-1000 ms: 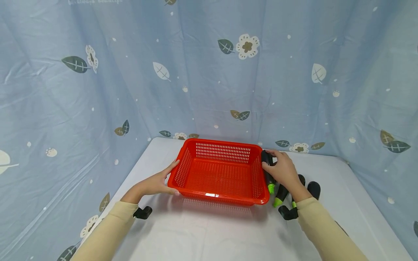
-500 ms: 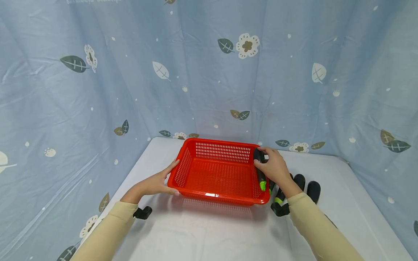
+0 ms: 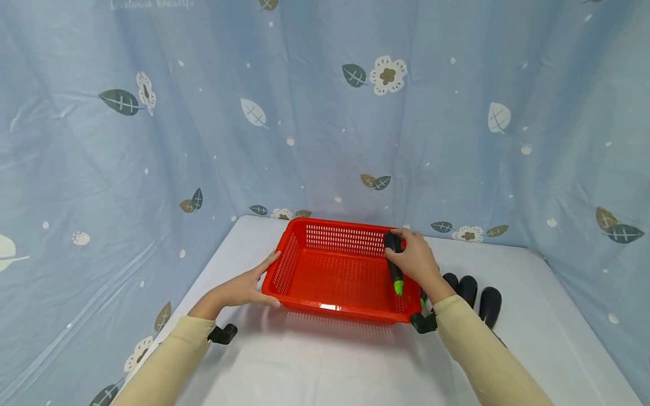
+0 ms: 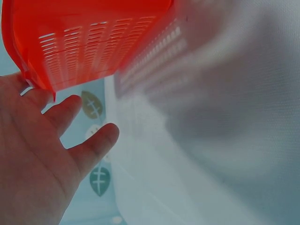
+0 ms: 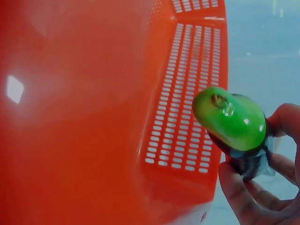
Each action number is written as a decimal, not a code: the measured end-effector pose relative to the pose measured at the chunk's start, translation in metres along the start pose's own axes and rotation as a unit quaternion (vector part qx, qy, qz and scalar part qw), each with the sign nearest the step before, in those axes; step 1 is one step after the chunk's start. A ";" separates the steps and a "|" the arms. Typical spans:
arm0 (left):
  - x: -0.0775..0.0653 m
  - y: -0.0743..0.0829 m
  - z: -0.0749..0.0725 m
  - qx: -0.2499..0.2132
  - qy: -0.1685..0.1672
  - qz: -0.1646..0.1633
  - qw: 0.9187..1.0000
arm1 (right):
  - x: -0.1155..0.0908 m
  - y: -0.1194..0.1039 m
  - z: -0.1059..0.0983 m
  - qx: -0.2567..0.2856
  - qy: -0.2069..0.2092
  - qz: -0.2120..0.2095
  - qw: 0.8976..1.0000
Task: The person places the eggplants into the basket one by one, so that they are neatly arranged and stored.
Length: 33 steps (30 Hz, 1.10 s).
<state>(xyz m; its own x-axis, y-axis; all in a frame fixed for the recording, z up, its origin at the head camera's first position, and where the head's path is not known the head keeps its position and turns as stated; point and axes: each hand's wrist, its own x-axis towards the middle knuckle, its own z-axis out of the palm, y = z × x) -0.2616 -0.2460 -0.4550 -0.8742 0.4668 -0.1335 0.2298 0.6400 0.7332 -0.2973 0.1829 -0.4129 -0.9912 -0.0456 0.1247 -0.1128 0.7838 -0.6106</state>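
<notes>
A red plastic basket [image 3: 350, 282] with slotted walls stands on the white-covered table. My left hand [image 3: 240, 288] spans its left end, thumb near the front corner and a finger along the side rim. In the left wrist view the left hand [image 4: 42, 150] has spread, mostly straight fingers, some touching the rim and others free of it. My right hand [image 3: 416, 258] grips a dark eggplant [image 3: 394, 265] by its upper part, over the right end of the basket. Its bright green stem end [image 5: 232, 117] points toward the camera in the right wrist view, inside the slotted wall.
Several more dark eggplants [image 3: 468, 290] lie on the table right of the basket, partly covered by my right forearm. A blue patterned curtain [image 3: 325, 113] hangs behind and beside the white tabletop [image 3: 304, 366].
The right hand has carried the eggplant from outside the basket's right wall leftward, over the rim and above the basket's inside. The left hand and basket have stayed in place.
</notes>
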 end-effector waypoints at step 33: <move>-0.003 0.005 -0.001 -0.004 0.000 0.003 1.000 | 0.028 -0.036 0.038 0.032 -0.021 -0.037 0.999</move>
<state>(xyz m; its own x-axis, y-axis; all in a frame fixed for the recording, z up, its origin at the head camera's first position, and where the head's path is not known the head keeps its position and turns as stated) -0.2578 -0.2451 -0.4509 -0.8725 0.4713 -0.1292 0.2319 0.6320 0.7395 -0.3239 0.1293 -0.4171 -0.9818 -0.1290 0.1394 -0.1891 0.7362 -0.6498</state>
